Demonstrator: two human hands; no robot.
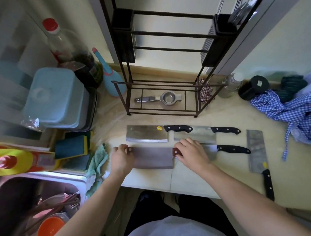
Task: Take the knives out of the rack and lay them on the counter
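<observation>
Nearest the person, both hands rest on a dark cleaver (152,157) lying flat on the table (190,177) near its front edge. The left hand (121,158) pinches the blade's far-left end, the fingers curled over its top corner. The right hand (191,154) covers the reddish-brown handle, its grip closed around it, palm down.

Right of the right hand, a black-handled knife (232,149) lies flat, its blade partly hidden under that hand. Further right, well apart, a fourth cleaver (257,151) lies lengthwise, its black handle pointing toward the table's front edge.

Just beyond the hands lie two more: a bright cleaver (146,135) with a yellow sticker beyond the left hand, and a duller cleaver (197,134) beyond the right hand, partly under the first one's black handle.

Beyond these stands the dark rack (166,36), its slots showing no knives; a metal squeezer (161,98) lies on its base. Left of the left hand are a green cloth (96,162), sponges (72,146) and a sink (42,201) holding dishes. Far right of the right hand lies a blue checked cloth (291,109).
</observation>
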